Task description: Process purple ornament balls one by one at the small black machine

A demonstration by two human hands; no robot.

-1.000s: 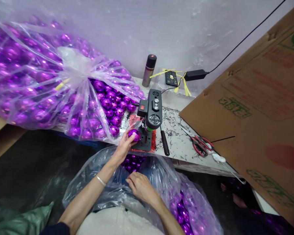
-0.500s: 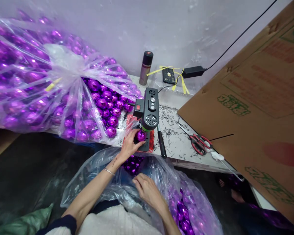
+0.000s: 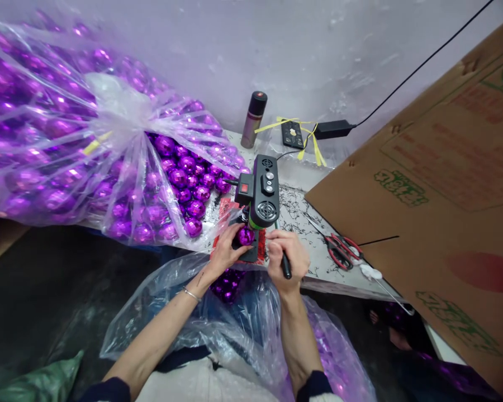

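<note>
My left hand (image 3: 228, 249) holds a shiny purple faceted ball (image 3: 246, 235) between thumb and fingers, under the head of a small black bench press (image 3: 265, 190). My right hand (image 3: 288, 258) is wrapped round the black lever handle (image 3: 285, 267) at the machine's right side; the handle's lower end sticks out below the fist. A black base plate (image 3: 250, 255) on red material lies beneath the ball. In my lap, an open clear plastic bag (image 3: 151, 304) contains more purple balls (image 3: 227, 286).
A large clear bag of purple balls (image 3: 67, 167) fills the left of the table. Behind the machine stand a spray can (image 3: 254, 119), a phone (image 3: 292, 134) and a power adapter (image 3: 332, 129). Red-handled scissors (image 3: 341, 250) lie at right, beside a big cardboard box (image 3: 436, 184).
My right hand has risen from the bag in my lap and closed round the lever handle. My left hand stays at the machine with the ball. The view has shifted slightly.
</note>
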